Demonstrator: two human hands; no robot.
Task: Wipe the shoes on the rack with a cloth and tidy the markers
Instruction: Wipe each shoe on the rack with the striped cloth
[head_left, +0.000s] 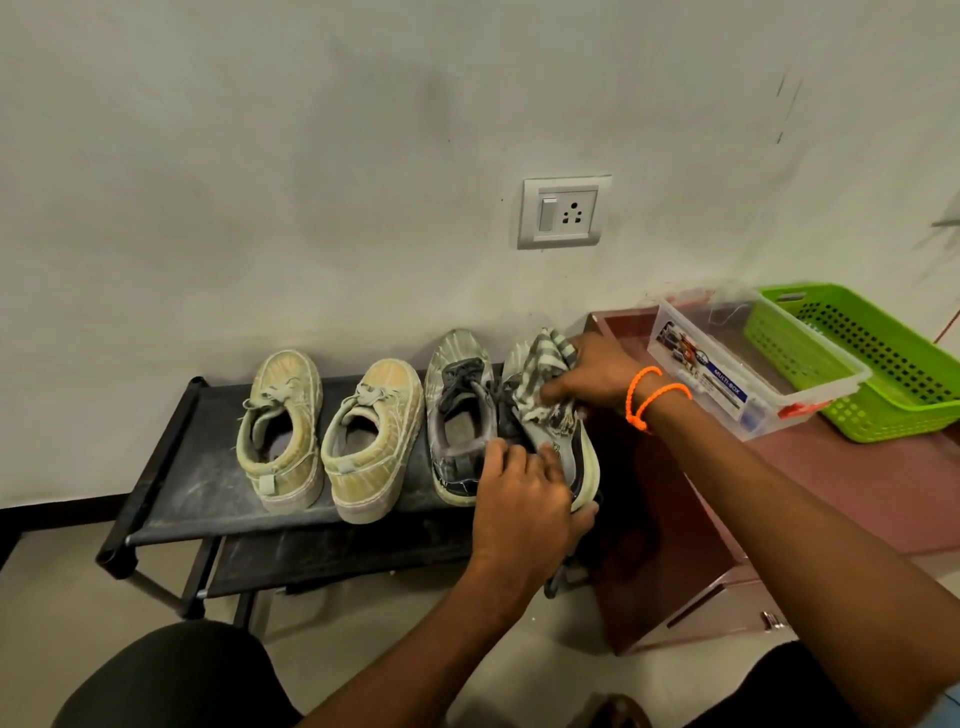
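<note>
Head view, looking down on a black shoe rack (171, 499) against a pale wall. Four shoes on its top shelf, toes toward the wall: a pair of yellowish-green canvas shoes, left one (280, 426) and right one (371, 439) side by side, then a grey laced shoe (460, 410) just beside them, then a second grey shoe (558, 457) at the rack's right end.

Left hand (524, 493) curled round the heel of that rightmost shoe, fingers over the collar, thumb under the sole edge. Right hand (592, 374) bunching a grey-and-white striped cloth (543, 374) and pressing it against the front upper of the same shoe; fingers curled into the fabric. Two orange bead bracelets (652, 397) on the right wrist.

Right of the rack, touching or nearly so, a reddish-brown cabinet (883, 483) as the surface for a clear plastic box (748, 374) with a "MULTI-BOX" label and a lime-green perforated basket (883, 364) just beside it. Contents of the box too blurred to make out; markers not identifiable.

White switch-and-socket plate (563, 212) on the wall above the grey shoes. Dark-clothed knee (171, 675) at the bottom left.
</note>
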